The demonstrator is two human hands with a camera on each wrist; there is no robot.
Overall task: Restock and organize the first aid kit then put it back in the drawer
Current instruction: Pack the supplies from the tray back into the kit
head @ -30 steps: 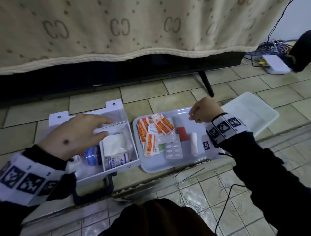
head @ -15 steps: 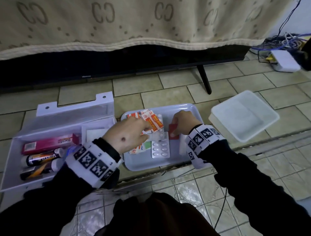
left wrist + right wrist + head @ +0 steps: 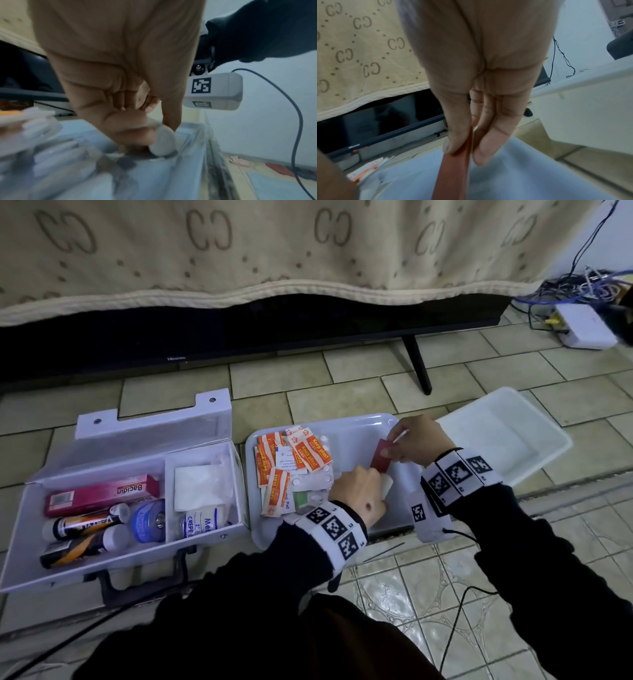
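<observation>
restocking is partly done: the first aid kit [image 3: 130, 494] lies open left of the tray [image 3: 356, 426], where plasters [image 3: 294, 460] remain; the right hand [image 3: 416, 441] pinches a red packet [image 3: 380, 458], and the left hand [image 3: 359, 494] grips a white roll [image 3: 163, 142].

left wrist view blurred | white roll [image 3: 163, 142] half-hidden by fingers [image 3: 133, 134]

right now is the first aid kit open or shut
Open: the first aid kit has its lid swung back, showing the Bacidin box and tubes inside.
</observation>
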